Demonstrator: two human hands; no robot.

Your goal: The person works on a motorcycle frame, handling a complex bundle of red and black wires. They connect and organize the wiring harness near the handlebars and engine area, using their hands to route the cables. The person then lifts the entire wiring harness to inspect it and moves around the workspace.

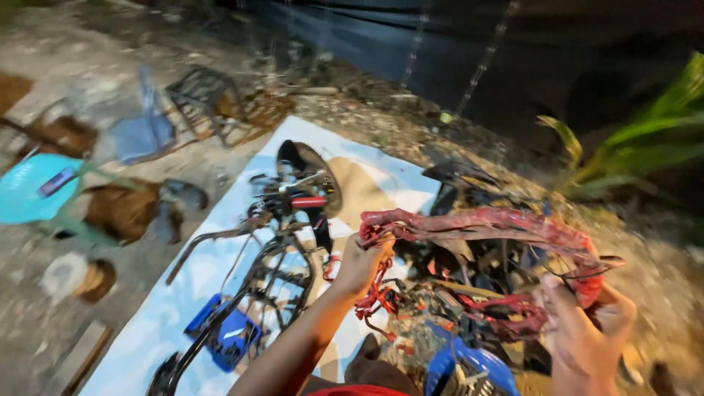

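A: Item: red-wrapped wire bundle [484, 224]. Condition of the work?

B: Judged partway. The bundle is lifted clear of the stripped motorbike frame [271, 249], which lies along the middle of the pale ground sheet [183, 293]. Loose red leads [378, 297] are seen hanging from it toward the parts pile below; whether they are attached there cannot be told.

A: Position against the fingers?

B: One end is clenched inside the left hand [361, 262]. The other end is grasped by the right hand [587, 330], loops spilling over its knuckles. The span is held slack between them, above the sheet's right edge.
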